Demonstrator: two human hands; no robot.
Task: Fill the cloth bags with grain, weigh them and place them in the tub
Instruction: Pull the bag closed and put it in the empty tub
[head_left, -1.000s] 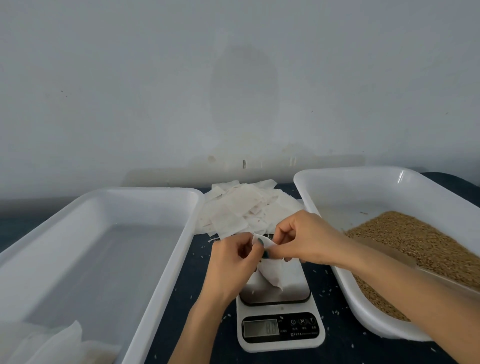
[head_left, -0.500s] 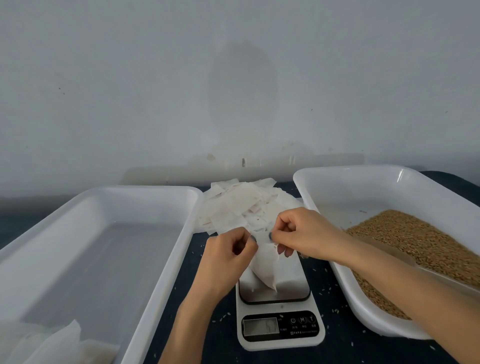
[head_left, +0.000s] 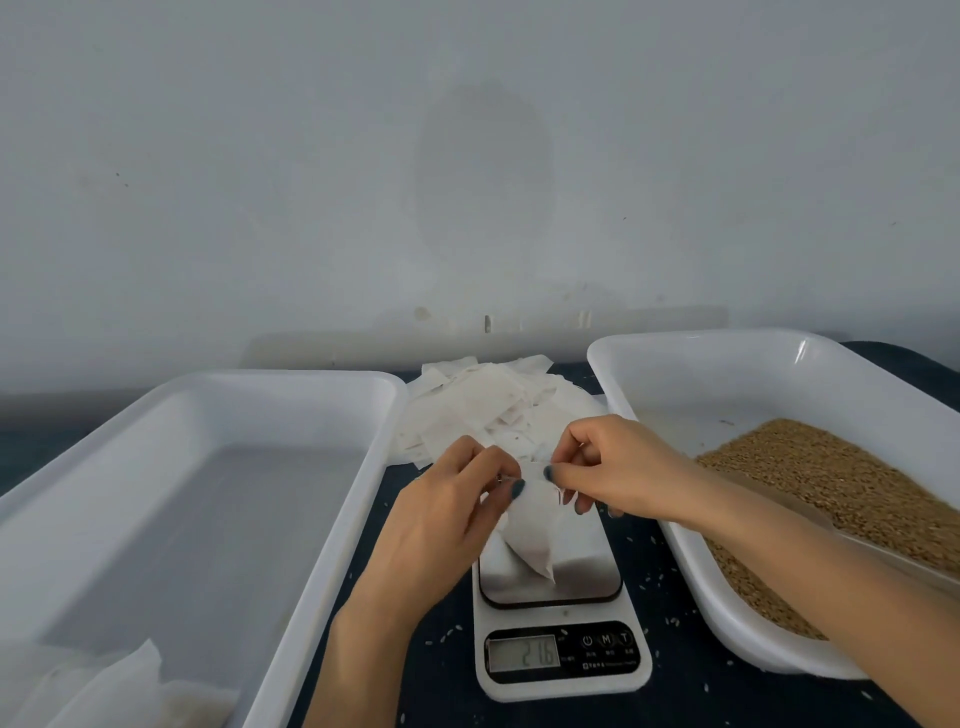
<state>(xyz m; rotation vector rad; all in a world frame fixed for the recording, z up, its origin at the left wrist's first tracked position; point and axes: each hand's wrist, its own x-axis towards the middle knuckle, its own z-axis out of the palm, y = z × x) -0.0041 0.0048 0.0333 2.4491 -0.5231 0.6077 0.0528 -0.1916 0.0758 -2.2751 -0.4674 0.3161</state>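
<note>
Since the earlier frames the cloth bag (head_left: 530, 535) has sunk lower: its bottom corner now rests on the steel platform of the scale (head_left: 563, 680), and the display (head_left: 522, 653) has gone from faint marks to digits that read roughly 2-1-6; decimal point not legible.

Bag: white, bulging, tilted, mouth up at frame centre, lower tip on the platform.

Hands: both pinch the bag's top edge. Left hand (head_left: 441, 519) enters from the bottom centre, thumb and forefinger closed on the left side of the mouth. Right hand (head_left: 618, 467) enters from the lower right, thumb and forefinger closed on the right side, other fingers curled beneath. Thumb tips nearly meet.

Scale: white body, bottom centre of the frame, on the dark tabletop (head_left: 436, 665), between the two tubs.

Left tub (head_left: 260, 378): white, fills the left half. A few white filled bags (head_left: 114, 691) lie in its near corner, bottom left.

Right tub (head_left: 701, 343): white, at right, holds brown grain (head_left: 831, 483) heaped toward its near end. The right forearm crosses its near rim.

Empty bags (head_left: 483, 410): loose flat pile just behind the hands, between the tubs' far ends.

Stray grains (head_left: 452, 631) lie scattered on the tabletop around the scale.
</note>
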